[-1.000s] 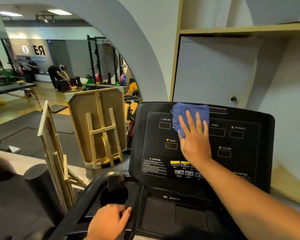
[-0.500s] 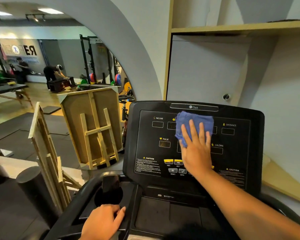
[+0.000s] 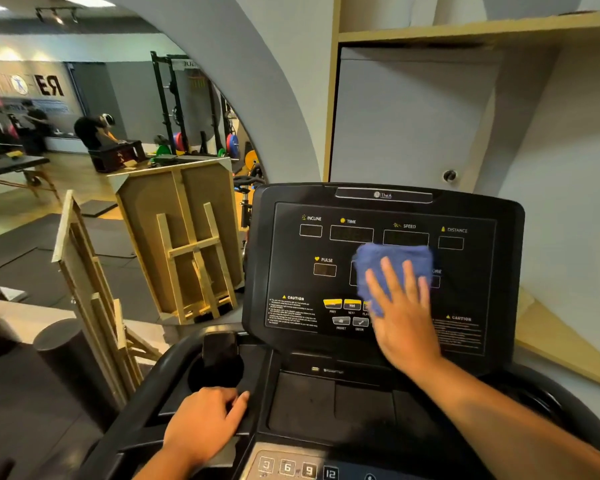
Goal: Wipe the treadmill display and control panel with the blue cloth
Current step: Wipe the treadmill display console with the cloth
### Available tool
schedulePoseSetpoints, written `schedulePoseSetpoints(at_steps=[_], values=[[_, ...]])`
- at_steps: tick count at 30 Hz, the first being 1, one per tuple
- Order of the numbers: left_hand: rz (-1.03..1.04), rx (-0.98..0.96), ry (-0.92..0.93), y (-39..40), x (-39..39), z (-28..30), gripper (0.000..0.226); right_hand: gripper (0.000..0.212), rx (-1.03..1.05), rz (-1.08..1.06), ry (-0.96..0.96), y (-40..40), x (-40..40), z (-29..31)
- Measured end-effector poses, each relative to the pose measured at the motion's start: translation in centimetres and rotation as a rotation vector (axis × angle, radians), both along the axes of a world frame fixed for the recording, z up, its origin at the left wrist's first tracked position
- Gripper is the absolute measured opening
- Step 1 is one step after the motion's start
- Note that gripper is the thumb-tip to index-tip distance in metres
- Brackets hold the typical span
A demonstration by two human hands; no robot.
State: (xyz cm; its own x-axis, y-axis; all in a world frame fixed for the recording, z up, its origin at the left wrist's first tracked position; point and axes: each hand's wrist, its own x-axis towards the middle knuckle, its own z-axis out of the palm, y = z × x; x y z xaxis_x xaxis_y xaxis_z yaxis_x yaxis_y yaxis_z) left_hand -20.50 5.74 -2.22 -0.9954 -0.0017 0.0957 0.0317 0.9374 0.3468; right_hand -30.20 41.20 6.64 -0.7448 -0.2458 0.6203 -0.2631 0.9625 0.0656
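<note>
The black treadmill display (image 3: 381, 271) stands upright in front of me, with labelled readouts and yellow and grey buttons. My right hand (image 3: 404, 315) presses the blue cloth (image 3: 392, 263) flat against the middle of the display with straight fingers. The cloth covers part of the centre readout and the "calorie" label. My left hand (image 3: 203, 422) rests on the left side of the console tray, fingers curled over its edge beside the cup holder (image 3: 215, 374). A lower control panel (image 3: 291, 467) with numbered keys shows at the bottom edge.
A large arched mirror (image 3: 118, 168) at left reflects the gym, with racks, weight plates and people. Wooden easels (image 3: 184, 251) lean before it. A dark foam roller (image 3: 65, 355) stands at lower left. A pale cabinet door (image 3: 413, 116) with a knob is behind the display.
My right hand has slid the blue cloth down from the top of the display to its middle. The top row of readouts now shows. My left hand has stayed on the tray.
</note>
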Motion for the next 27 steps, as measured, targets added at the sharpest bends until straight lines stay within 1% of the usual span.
schedulePoseSetpoints(at_steps=[2,3,4,6,8,11,15,18,21,23,27], values=[[-0.008,-0.015,0.007,0.1,0.1,0.0,0.056,0.066,0.201,0.148,-0.05,-2.1,0.7,-1.9],[-0.008,-0.016,0.007,0.1,0.1,0.0,0.056,0.068,0.276,0.212,-0.06,-2.9,0.5,-2.0],[-0.004,-0.015,0.006,0.2,0.2,0.1,0.054,0.068,0.323,0.258,-0.065,-3.5,0.0,-1.5],[-0.002,-0.012,-0.004,0.2,0.3,0.2,0.053,0.065,0.382,0.284,-0.081,-4.0,-1.1,0.2],[-0.005,-0.018,-0.014,0.2,0.4,0.2,0.052,0.063,0.379,0.258,-0.103,-3.2,-1.4,1.0],[-0.015,-0.012,-0.015,0.3,0.5,0.4,0.052,0.062,0.33,0.27,-0.136,0.0,0.6,-0.7],[-0.028,-0.005,-0.033,0.2,0.3,0.2,0.054,0.055,0.414,0.358,-0.177,4.1,3.2,-3.1],[-0.031,-0.01,-0.052,0.2,0.2,0.1,0.051,0.053,0.468,0.425,-0.258,2.3,2.7,-2.3],[-0.027,-0.007,-0.056,0.3,0.4,0.3,0.049,0.048,0.501,0.545,-0.294,-1.7,1.2,-1.6],[-0.026,-0.006,-0.071,0.3,0.4,0.3,0.049,0.047,0.506,0.557,-0.298,-2.7,0.5,-1.4],[-0.017,-0.008,-0.075,0.2,0.4,0.2,0.05,0.046,0.477,0.553,-0.333,2.1,1.7,-1.3]])
